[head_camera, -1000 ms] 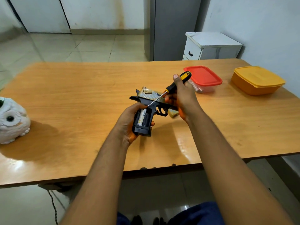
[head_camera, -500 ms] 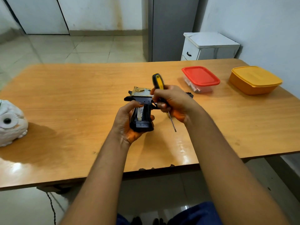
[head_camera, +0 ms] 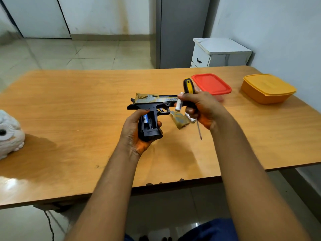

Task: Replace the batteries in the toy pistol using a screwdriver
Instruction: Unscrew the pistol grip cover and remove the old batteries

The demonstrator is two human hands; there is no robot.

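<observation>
Red-lidded box [head_camera: 211,83], orange box [head_camera: 267,88], white owl figurine [head_camera: 9,134]

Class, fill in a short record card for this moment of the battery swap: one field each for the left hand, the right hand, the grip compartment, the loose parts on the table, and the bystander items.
left hand: grips the toy pistol by its grip
right hand: holds the screwdriver, tip down, and pinches a white battery
compartment: open, blue battery inside
loose parts: tan cover on the table, foil-like piece beside it
bystanders: red-lidded box, orange box, white figurine
</observation>
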